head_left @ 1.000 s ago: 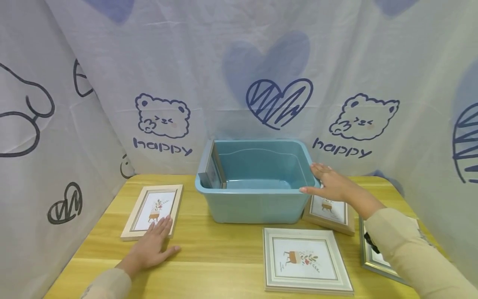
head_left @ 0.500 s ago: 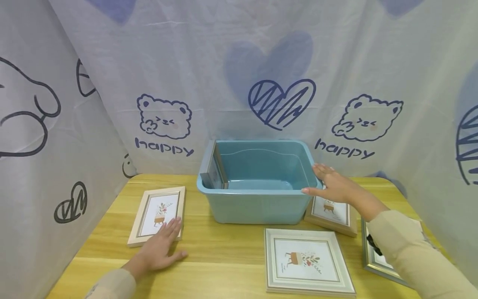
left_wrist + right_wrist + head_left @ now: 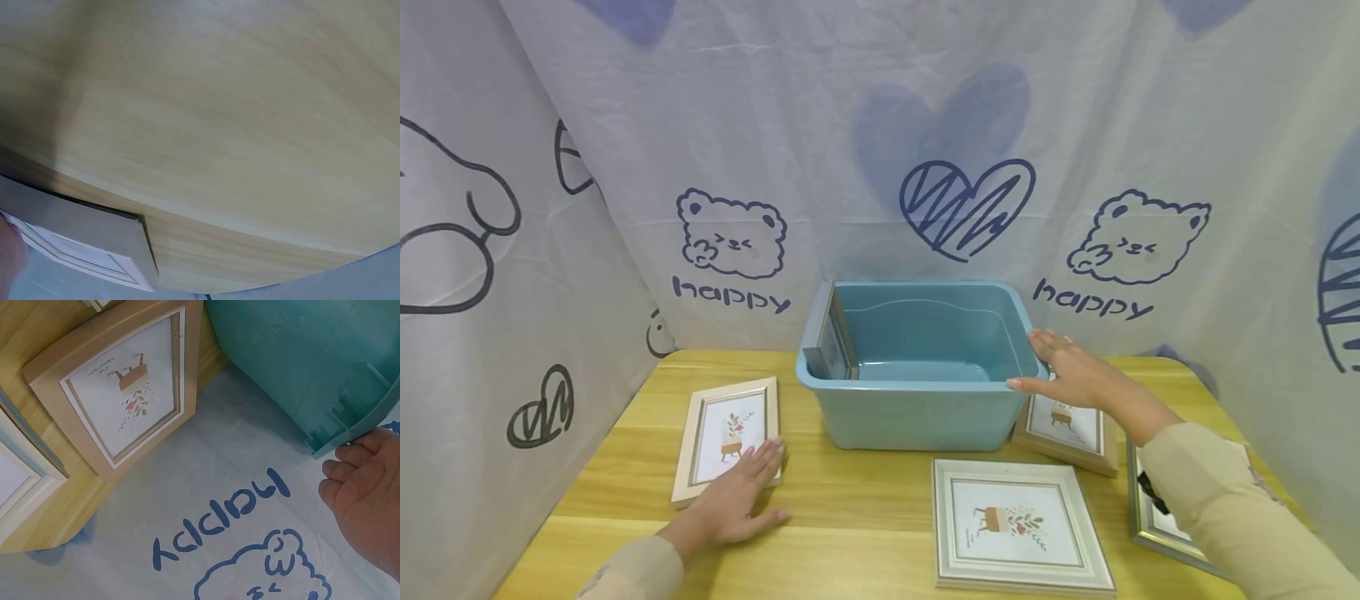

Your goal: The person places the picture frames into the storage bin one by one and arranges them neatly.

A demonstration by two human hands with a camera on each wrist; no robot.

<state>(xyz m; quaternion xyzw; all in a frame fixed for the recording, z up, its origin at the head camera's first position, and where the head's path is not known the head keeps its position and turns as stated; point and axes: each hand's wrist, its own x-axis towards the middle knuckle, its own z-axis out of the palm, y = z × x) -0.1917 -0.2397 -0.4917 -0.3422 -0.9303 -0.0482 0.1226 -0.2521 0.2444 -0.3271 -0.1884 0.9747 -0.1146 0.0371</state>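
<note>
My left hand [image 3: 730, 504] lies low over the table with straight fingers, fingertips on the near right corner of a pale wooden picture frame [image 3: 685, 458]. The left wrist view catches that picture frame's edge [image 3: 87, 222] and part of a finger at the far left. My right hand [image 3: 1078, 379] holds a light blue plastic tub [image 3: 917, 417] by its right front corner, thumb along the front rim. In the right wrist view, the fingers of my right hand [image 3: 369, 494] curl at the tub's rim. A grey picture frame [image 3: 820, 337] stands upright against the tub's left inner wall.
A white picture frame [image 3: 947, 567] lies on the yellow wood-grain table [image 3: 850, 533]. A tan picture frame [image 3: 1108, 450] lies right of the tub, and a silver-gold one [image 3: 1180, 546] is partly hidden under my right forearm. A printed cloth [image 3: 850, 167] hangs behind.
My left hand has slid the pale picture frame right and slightly nearer, turning it to stand straighter. My right hand has stayed on the tub's corner.
</note>
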